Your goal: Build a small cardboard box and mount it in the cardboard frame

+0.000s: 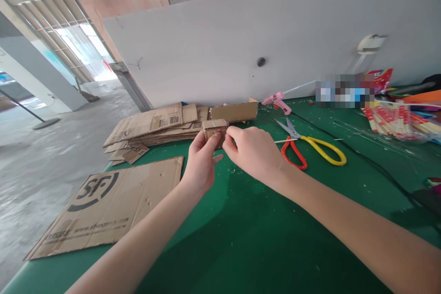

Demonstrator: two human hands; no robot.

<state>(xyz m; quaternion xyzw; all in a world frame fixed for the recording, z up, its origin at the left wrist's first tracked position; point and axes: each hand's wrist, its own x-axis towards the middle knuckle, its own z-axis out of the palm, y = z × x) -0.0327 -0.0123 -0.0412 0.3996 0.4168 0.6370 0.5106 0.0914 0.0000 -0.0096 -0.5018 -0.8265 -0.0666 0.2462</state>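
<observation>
Both hands meet over a green table [241,239], holding a small cardboard block [214,127] just above the surface, in front of a pile of flattened cartons [155,126]. The left hand [201,161] pinches the block from below and the side, thumb and fingers closed on it; the right hand [253,151] grips its right end with curled fingertips. A large flat cardboard sheet [106,206] lies at the near left, printed with a black "SF" roundel and a web address too slanted to read surely. Scissors [310,147] with one red and one yellow handle lie just right of the hands, and a pink glue gun [277,101] lies by the wall.
</observation>
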